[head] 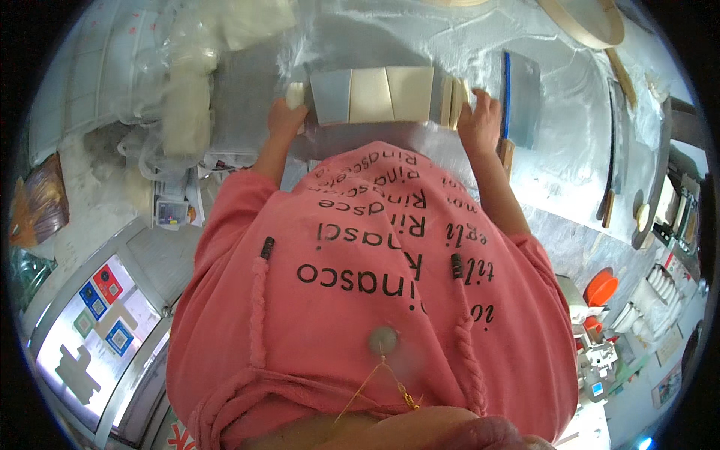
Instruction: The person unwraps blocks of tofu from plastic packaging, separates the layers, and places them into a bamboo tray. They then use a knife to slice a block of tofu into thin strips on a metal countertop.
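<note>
A row of stacked, pale dough-like sheets lies across the metal worktop before me, split into three blocks; the leftmost looks bluish. At the row's left, my left hand grips a small white, layered piece between thumb and fingers. By the right end stand narrow upright slabs of similar pale material. My right hand is at their outer side, its thumb against them and its fingers bent. Whether it holds a slab is unclear.
Right of my right hand lies a wide blade with a blue edge and wooden handle. A long dark knife and round wooden sieve frame are farther right. Pale material under plastic stands on the left.
</note>
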{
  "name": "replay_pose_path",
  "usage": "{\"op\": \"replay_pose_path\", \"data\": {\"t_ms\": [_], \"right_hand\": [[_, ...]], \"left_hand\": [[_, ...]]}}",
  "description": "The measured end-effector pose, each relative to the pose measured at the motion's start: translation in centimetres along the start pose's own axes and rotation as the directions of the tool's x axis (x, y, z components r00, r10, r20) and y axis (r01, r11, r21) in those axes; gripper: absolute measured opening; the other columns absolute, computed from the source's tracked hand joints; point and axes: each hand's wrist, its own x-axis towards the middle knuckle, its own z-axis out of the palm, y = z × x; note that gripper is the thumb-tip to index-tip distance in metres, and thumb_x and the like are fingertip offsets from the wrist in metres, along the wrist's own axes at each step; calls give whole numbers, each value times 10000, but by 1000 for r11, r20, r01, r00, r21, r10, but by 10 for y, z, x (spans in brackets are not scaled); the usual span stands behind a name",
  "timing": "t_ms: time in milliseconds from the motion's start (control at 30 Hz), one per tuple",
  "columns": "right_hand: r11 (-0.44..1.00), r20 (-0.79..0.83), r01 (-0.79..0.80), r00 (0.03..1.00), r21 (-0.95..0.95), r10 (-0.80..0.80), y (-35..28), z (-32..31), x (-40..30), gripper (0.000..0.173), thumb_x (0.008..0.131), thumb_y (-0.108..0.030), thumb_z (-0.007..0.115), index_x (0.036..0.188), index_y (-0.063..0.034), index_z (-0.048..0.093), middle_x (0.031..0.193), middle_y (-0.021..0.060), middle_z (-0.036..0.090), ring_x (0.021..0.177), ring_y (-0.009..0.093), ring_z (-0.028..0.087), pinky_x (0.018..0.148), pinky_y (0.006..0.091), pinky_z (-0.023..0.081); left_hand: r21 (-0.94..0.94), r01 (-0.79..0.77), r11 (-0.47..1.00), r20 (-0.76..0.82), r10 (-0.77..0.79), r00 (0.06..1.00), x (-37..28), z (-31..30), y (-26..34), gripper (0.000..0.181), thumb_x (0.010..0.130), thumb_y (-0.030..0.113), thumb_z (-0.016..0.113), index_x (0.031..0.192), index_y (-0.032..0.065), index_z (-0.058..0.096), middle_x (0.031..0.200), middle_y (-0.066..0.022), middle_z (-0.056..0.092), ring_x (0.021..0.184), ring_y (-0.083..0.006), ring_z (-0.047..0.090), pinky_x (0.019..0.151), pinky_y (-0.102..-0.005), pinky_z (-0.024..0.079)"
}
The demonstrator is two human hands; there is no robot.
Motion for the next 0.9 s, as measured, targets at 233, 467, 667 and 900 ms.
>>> {"op": "replay_pose_path", "data": {"t_ms": [233, 467, 667, 900], "right_hand": [[952, 298, 50, 954, -301, 44, -33, 9, -20, 718, 720, -176, 573, 1349, -95, 234, 1222, 206, 344, 1084, 378, 367, 901, 467, 330], [972, 408, -180, 885, -148, 226, -4, 9, 34, 616, 720, -62, 564, 1262, -54, 271, 1079, 262, 469, 925, 431, 515, 767, 415, 453], [654, 384, -453, 886, 605, 259, -32, -42, 162, 521, 698, 4, 520, 1194, 16, 361, 752, 107, 554, 607, 168, 544, 515, 287, 449], [730, 90, -192, 980, 656, 177, -48, -70, 279, 682, 762, -277, 628, 1314, -31, 312, 1061, 111, 542, 833, 169, 519, 706, 305, 412]], "left_hand": [[-706, 345, 618, 267, -219, 939, 16, -40, 23, 203, 732, 60, 534, 924, -2, 511, 677, -90, 556, 559, -172, 570, 498, -317, 463], [-876, 118, 467, 296, 328, 897, 45, -75, 127, 207, 704, 70, 563, 895, 11, 510, 649, -57, 535, 529, -141, 539, 450, -296, 444], [-911, -86, 402, 128, 477, 869, 92, -74, 288, 603, 719, 215, 674, 1179, -7, 354, 908, -127, 552, 763, -176, 574, 603, -321, 477], [-635, -283, 719, 147, 473, 869, 137, -34, 297, 733, 705, 427, 630, 1243, 1, 374, 1098, -193, 523, 938, -273, 553, 804, -363, 432]]}}
